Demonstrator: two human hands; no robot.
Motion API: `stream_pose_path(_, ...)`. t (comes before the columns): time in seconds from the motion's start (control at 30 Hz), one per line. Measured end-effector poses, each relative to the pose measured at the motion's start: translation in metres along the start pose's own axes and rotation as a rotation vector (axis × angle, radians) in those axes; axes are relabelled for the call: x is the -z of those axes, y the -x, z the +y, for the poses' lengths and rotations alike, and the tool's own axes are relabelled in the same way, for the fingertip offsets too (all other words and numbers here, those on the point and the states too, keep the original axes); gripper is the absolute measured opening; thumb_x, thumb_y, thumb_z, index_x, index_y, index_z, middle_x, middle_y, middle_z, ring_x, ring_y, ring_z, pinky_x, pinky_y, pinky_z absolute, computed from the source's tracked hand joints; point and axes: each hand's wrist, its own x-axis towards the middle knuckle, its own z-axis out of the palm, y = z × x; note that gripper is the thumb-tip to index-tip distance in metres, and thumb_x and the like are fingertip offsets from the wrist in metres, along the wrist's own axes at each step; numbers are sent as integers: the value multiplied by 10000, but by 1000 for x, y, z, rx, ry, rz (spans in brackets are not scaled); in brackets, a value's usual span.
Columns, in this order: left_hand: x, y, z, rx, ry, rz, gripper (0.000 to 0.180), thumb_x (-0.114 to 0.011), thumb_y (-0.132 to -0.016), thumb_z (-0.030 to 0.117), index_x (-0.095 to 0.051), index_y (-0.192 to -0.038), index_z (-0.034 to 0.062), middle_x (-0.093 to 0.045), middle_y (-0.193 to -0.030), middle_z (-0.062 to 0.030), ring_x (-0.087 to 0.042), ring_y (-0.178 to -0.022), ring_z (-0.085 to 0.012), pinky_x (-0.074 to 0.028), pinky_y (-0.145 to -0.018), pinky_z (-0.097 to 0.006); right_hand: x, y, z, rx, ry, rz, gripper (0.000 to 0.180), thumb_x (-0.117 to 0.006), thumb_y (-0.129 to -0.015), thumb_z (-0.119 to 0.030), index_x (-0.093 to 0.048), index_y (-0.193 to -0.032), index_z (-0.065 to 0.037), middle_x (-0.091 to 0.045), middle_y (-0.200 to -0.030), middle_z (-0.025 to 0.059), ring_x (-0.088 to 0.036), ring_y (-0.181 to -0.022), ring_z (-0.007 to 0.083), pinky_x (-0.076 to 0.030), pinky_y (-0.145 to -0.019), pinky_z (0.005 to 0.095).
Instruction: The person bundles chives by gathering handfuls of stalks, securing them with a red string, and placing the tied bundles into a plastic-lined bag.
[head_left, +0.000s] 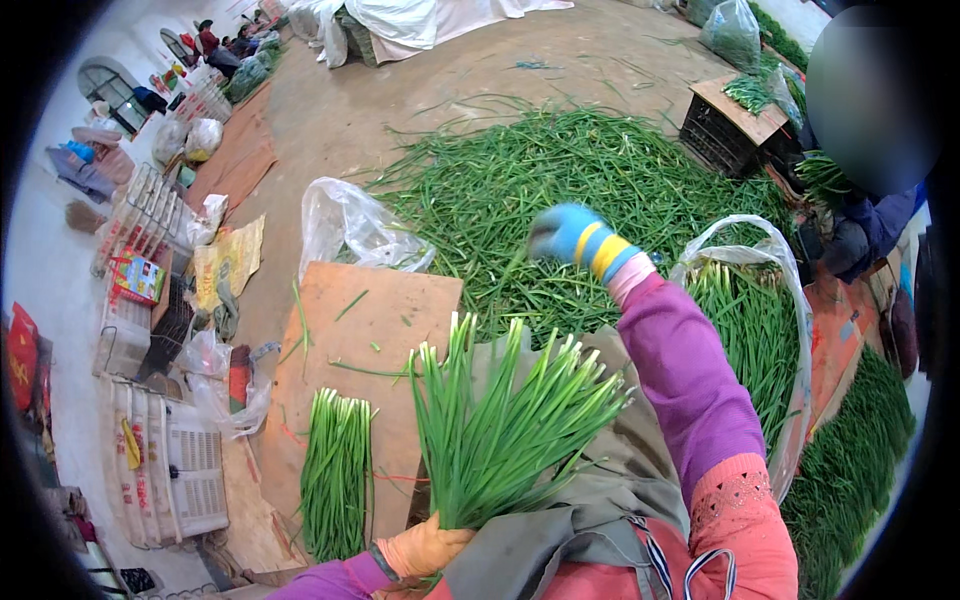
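Observation:
My left hand (425, 548), in an orange glove, is closed around the lower part of a loose bunch of garlic chives (500, 420), whose pale ends fan upward. Over the near part of a big heap of loose chives (560, 170) is my right hand (572, 238), in a blue glove with yellow bands. Motion smears its fingers, and whether it holds anything cannot be made out. Left of the held bunch, a neat bundle of chives (336, 470) lies on a wooden board (385, 300), with a red string (400, 477) beside it.
A clear plastic bag (800, 330) full of chives stands at my right, with more chives (850, 470) beyond. Another clear bag (360, 225) lies behind the board. White crates (170, 465) line the left. A person (865, 225) sits at far right near a black crate (715, 135).

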Motion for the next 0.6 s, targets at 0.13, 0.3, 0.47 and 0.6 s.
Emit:
stream_pose_path(0.13,25,-22,14,-92,-45,45,250,-561,-730,47,-593,-970,-12,-520,-1073,-99,-478,-1034,-342,-403,-915,-402,9,2,16,-260,610,527,283,-621,-723,-218,-606,-997,-150,-604,-981,90,-577,-915,289,-469,-719,423)
stream_pose_path(0.3,29,-23,17,-110,-41,32,214,-552,-725,39,-605,-925,-16,-532,-1075,-80,-484,-1028,-341,-404,-913,-406,-51,11,-49,454,375,-103,503,-673,-674,-229,-548,-1158,-169,-591,-1041,88,-553,-977,304,-464,-807,418)
stream_pose_path(0.47,26,-19,16,-69,-73,12,196,-556,-718,54,-616,-893,-10,-539,-1065,-65,-495,-1014,-340,-399,-918,-415,-78,4,-64,615,472,-340,310,-624,-686,-242,-658,-993,-215,-645,-860,79,-610,-801,303,-488,-679,402)
stream_pose_path(0.6,30,-21,16,-120,-150,-30,220,-538,-733,86,-614,-928,17,-544,-1070,-56,-493,-1027,-339,-387,-938,-422,-50,5,-31,547,360,-177,194,-621,-735,-266,-665,-913,-201,-647,-788,60,-611,-713,287,-479,-595,391)
